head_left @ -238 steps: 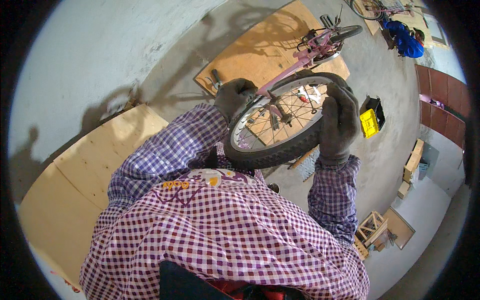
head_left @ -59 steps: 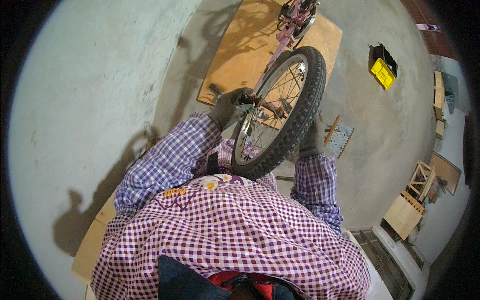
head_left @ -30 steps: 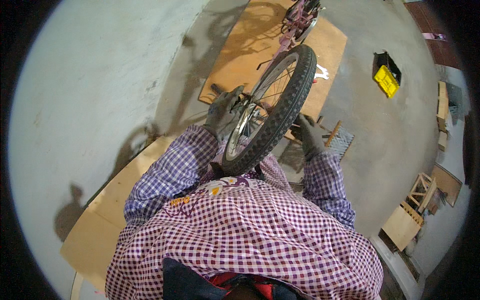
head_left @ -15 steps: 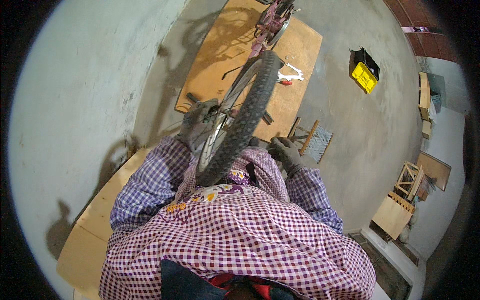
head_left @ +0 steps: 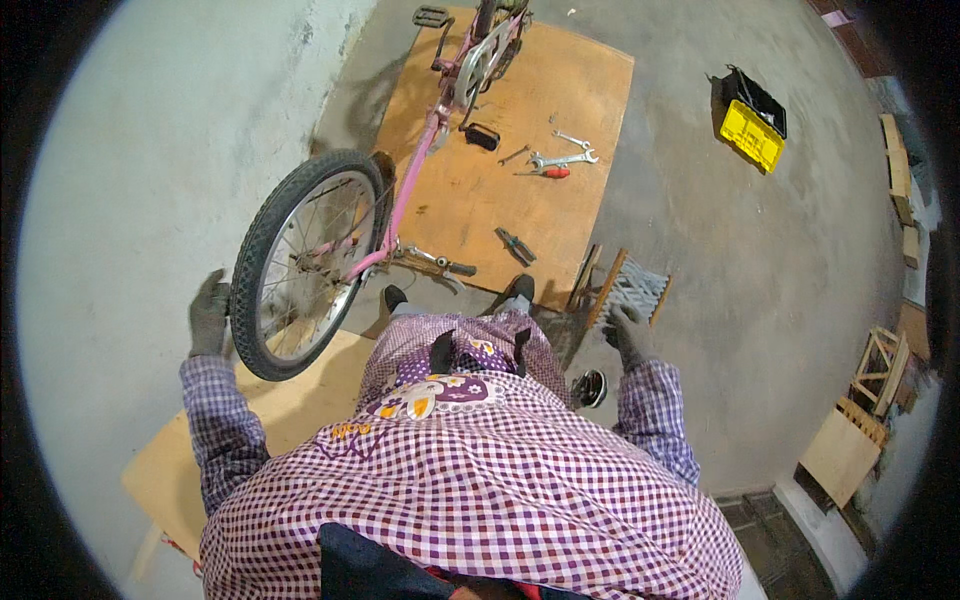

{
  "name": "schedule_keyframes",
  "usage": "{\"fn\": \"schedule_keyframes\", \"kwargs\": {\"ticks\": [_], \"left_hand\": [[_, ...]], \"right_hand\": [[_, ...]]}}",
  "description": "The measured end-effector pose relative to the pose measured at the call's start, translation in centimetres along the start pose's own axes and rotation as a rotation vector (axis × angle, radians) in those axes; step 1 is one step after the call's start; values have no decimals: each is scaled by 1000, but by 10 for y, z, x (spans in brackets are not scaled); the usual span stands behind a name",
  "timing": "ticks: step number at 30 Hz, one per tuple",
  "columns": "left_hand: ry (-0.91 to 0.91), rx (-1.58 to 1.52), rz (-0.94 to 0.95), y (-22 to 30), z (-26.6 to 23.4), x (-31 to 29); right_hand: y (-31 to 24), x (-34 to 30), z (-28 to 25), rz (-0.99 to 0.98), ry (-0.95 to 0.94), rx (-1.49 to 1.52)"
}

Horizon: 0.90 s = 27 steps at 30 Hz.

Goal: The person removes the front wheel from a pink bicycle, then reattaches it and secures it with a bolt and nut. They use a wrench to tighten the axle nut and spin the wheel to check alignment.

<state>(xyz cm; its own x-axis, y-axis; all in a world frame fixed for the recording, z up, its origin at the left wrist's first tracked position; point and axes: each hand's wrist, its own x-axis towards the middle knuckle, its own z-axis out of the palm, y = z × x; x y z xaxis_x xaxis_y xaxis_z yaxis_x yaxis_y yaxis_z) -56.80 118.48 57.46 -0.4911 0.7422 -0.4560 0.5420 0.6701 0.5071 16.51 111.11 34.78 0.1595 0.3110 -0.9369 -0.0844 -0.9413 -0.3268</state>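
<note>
A pink bicycle (head_left: 405, 195) stands with its knobby-tyred wheel (head_left: 256, 235) turned toward me at the left, over a wooden board. My gloved left hand (head_left: 209, 315) is upright along the outer left side of the tyre, its fingers extended; whether it presses on the rubber is hard to see. Away from the bicycle, at the right, my gloved right hand (head_left: 630, 335) hangs in the air with loosely bent fingers and nothing visible in it. A handlebar with a brake lever (head_left: 440, 263) shows beside the wheel, low over the board's near edge.
On the wooden board (head_left: 570, 80) lie pliers (head_left: 516, 246), several wrenches (head_left: 562, 159), a red-handled screwdriver (head_left: 556, 173) and a loose black pedal (head_left: 482, 136). A woven stool (head_left: 635, 290) stands near my right hand. An open black-and-yellow toolbox (head_left: 752, 135) is farther right; a wall borders the left.
The wheel has swung left from in front of my body. My left hand has shifted from near the hub to the tyre's outer side, and my right hand has moved farther right.
</note>
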Motion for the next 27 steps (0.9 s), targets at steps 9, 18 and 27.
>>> {"fn": "schedule_keyframes", "kwargs": {"ticks": [9, 18, 27], "left_hand": [[55, 51, -83, 35, -23, 7], [-216, 724, -136, 102, -33, -19], [-482, 1124, -301, 31, -31, -41]], "right_hand": [[23, 1, -15, 78, 119, 95], [12, -61, 59, 163, -32, 53], [61, -61, 47, 206, -63, 73]]}}
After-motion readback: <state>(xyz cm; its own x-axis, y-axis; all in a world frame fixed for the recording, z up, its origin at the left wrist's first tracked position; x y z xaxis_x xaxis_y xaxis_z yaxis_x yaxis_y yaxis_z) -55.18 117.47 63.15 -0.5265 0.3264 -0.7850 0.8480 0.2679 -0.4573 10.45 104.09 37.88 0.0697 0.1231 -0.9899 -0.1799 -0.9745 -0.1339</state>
